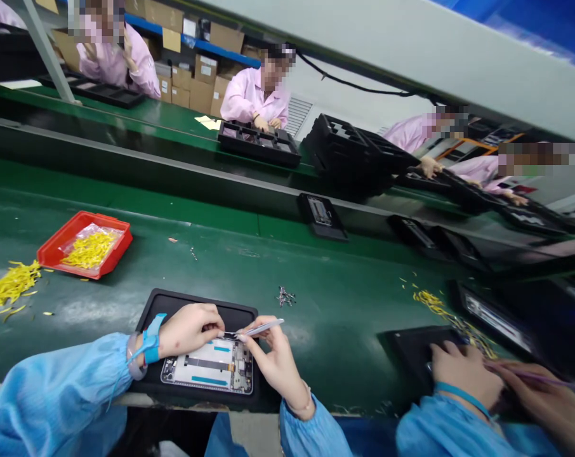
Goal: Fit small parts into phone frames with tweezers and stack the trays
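- The open device (pixel 209 370) lies in the black tray (pixel 149 311), close to the near edge of the surface (pixel 335 298), its long axis running left to right, roughly along that edge with a slight slant.
- Its body is on the near side of the fingertips; both hands meet over its far long side, towards the right-hand corner.
- The left hand (pixel 192 330) comes over the far left part of the device, its fingertips closed in a pinch; whether anything thin is between them, I cannot tell.
- The right hand (pixel 275 362) is nearer the device's right end, its fingers gripping a slender pale tool (pixel 266 327) that slants up and away to the right.
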`<move>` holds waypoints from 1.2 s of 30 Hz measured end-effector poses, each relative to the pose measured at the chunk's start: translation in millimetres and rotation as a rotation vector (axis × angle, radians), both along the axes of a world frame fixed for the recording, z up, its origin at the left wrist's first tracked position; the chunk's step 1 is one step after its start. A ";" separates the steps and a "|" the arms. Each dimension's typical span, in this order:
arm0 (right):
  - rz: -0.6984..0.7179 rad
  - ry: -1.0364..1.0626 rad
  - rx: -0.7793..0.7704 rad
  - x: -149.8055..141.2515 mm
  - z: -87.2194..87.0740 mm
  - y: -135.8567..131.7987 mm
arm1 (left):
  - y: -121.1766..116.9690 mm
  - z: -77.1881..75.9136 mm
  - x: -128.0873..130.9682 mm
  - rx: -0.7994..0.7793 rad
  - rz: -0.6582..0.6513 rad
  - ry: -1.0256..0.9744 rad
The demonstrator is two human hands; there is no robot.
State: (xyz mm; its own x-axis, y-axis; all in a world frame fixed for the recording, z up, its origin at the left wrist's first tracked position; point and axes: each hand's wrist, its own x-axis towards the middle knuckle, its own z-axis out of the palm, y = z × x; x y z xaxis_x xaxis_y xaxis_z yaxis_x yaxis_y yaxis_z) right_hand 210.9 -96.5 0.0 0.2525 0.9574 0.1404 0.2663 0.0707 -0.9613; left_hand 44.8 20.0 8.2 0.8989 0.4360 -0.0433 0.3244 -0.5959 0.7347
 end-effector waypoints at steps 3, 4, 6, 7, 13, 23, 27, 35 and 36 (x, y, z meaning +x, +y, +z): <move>0.006 -0.015 0.012 -0.2 -1.5 -0.6 | -1.2 -1.1 -0.8 0.008 0.003 0.008; 0.005 -0.019 0.017 -0.4 -1.9 -1.1 | -1.7 -1.7 -1.2 0.021 0.001 0.008; -0.001 -0.024 0.025 -1.2 -2.7 -2.0 | -3.3 -3.3 -2.0 0.068 -0.007 -0.001; -0.005 -0.021 0.028 -1.6 -3.4 -2.5 | -4.3 -4.1 -2.4 0.102 -0.013 -0.007; -0.055 0.020 0.057 -4.0 -11.0 -5.6 | -12.6 -4.6 -6.7 0.288 -0.063 -0.042; -0.049 -0.068 0.117 -5.8 -20.5 -10.1 | -23.5 -10.6 -16.3 0.644 -0.255 0.035; -0.055 -0.056 0.125 -7.2 -22.2 -10.6 | -24.6 -9.5 -13.2 0.678 -0.274 0.034; -0.045 -0.087 0.149 -8.9 -18.8 -10.7 | -26.1 -9.8 -11.3 0.638 -0.258 0.012; -0.040 -0.103 0.158 -9.2 -18.4 -10.7 | -26.3 -9.8 -11.0 0.637 -0.253 0.004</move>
